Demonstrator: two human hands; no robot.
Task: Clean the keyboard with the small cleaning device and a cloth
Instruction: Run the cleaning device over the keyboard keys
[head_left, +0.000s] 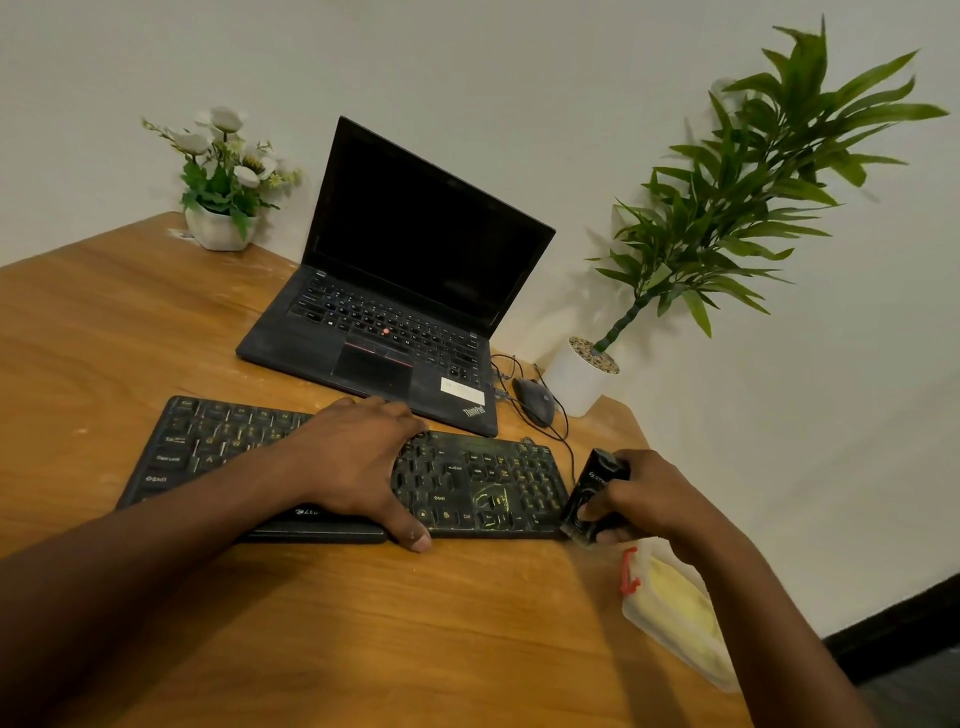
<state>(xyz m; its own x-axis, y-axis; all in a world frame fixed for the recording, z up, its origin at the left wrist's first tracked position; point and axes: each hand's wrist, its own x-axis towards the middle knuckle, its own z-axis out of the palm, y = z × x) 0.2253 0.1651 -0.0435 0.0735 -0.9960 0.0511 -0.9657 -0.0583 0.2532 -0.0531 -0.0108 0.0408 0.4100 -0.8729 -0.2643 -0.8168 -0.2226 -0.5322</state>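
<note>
Left hand (363, 457) spread flat on middle of black keyboard (483, 483), thumb at near edge. Right hand (639, 499) curled round small black cleaning device (592, 493), tilted at keyboard's right end. Keyboard's long axis runs leftward from device, across bench (363, 623).

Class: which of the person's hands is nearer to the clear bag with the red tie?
Right. The right hand, holding the small black device, is just beyond the clear bag. The left hand rests on the middle of the keyboard, farther off.
</note>
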